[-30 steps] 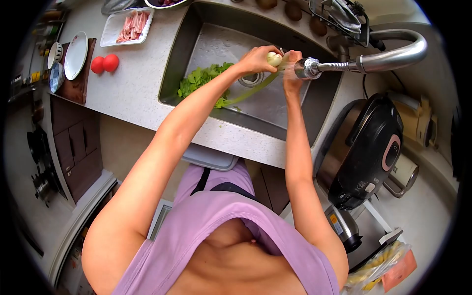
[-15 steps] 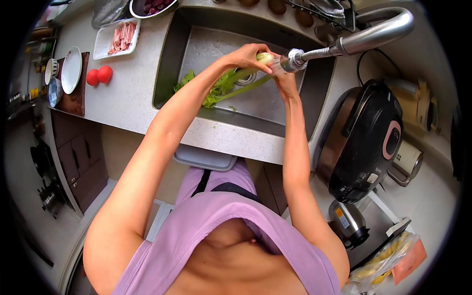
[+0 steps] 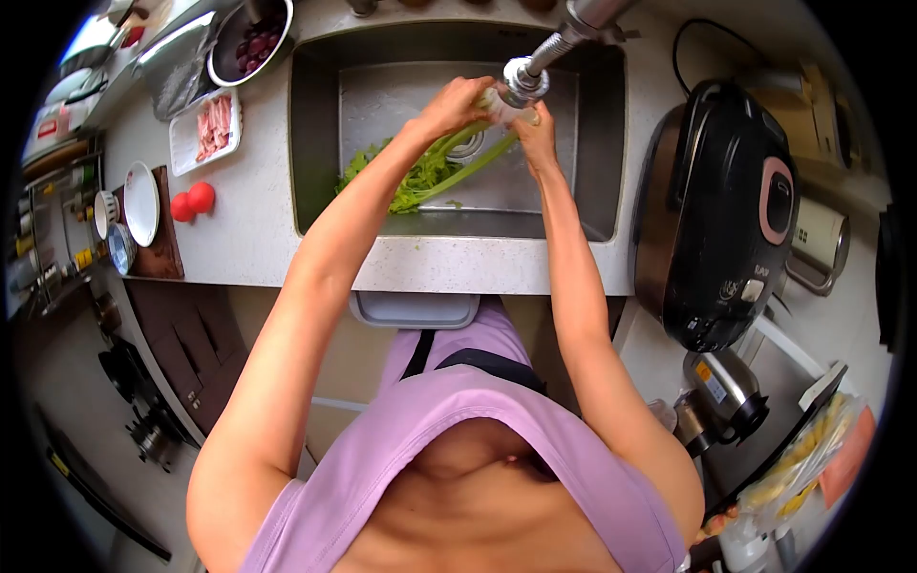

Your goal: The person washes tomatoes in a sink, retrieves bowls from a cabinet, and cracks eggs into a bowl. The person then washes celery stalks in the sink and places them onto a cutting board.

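Note:
A bunch of celery (image 3: 493,164) slants across the sink (image 3: 382,84), its leaves spread to the lower left above the basin floor. My left hand (image 3: 458,107) is closed on the pale base end, just under the faucet's spout (image 3: 522,82). Close by on the right, my right hand (image 3: 537,138) has its fingers bent around the lower end of a stalk. Clear water seems to run from the spout over the pale ends between both hands. The fingertips are partly hidden there.
Left of the sink are a bowl of dark purple fruit (image 3: 222,59), a tray of sliced meat (image 3: 229,143), two tomatoes (image 3: 201,198) and a white plate (image 3: 141,205) on a brown board. A black rice cooker (image 3: 712,220) stands close on the right.
The camera view has shifted, so the sink sits straighter and more of the left counter shows. Both hands stay on the celery under the spout, slightly farther apart.

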Demonstrator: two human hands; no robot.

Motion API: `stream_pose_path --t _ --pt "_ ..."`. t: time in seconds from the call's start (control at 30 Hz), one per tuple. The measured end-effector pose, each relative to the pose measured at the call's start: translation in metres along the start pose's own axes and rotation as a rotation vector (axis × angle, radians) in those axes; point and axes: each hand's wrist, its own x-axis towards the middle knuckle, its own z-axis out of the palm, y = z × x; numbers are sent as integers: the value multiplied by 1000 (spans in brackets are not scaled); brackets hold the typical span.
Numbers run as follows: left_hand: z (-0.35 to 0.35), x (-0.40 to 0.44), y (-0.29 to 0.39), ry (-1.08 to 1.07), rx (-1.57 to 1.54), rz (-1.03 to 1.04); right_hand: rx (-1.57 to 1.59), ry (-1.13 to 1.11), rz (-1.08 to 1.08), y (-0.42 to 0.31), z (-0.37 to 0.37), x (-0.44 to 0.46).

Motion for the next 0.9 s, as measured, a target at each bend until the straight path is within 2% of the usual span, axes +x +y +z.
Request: stream_pose_path --t 0.03,0.1,0.17,0.23,0.3,0.37,0.4,0.43,0.5,0.53,0.57,0.63,0.67,0.73,0.8,0.83,0.9 --pt "-3 1 6 -57 53 6 4 27 0 3 -6 -1" --pt "10 3 -13 8 64 101 -56 -84 -27 -11 -12 -3" --pt "24 12 -31 -73 98 56 -94 -59 -65 -7 -19 -3" --pt "21 16 -29 -128 17 97 -86 -88 -101 -16 -20 -4" --pt "7 17 -3 -208 -38 76 -74 -47 -153 -16 -20 -7" --pt "-2 16 14 -203 -39 140 -39 -45 -132 -15 -22 -11" --pt "-3 19 13 -228 -7 140 -126 -36 -146 -12 -26 -10" --pt "-8 17 14 -150 35 204 -118 -21 -149 -11 -31 -13" --pt "-19 19 12 -128 -113 87 -107 -53 -55 -8 -43 -17" --pt "-19 24 -11 -182 -71 33 -97 -39 -60 -7 -41 -17" --pt "-16 29 -15 -69 -34 274 11 -61 -79 -10 -33 -19" --pt "-17 30 3 -217 -231 -77 126 -61 -95 -12 -18 -21" --pt "-10 29 8 -194 -291 -90 177 -97 -140 -13 -10 -16" --pt "-6 31 14 -278 -239 -25 231 -117 -191 -16 -8 -11" --pt "-5 32 31 -293 -229 -54 99 -59 -137 -12 -10 -11" --pt "-9 35 37 -371 -177 -108 30 -33 -109 -10 -12 -10" --pt "4 36 22 -232 -204 57 0 -13 -114 -9 -15 -10"
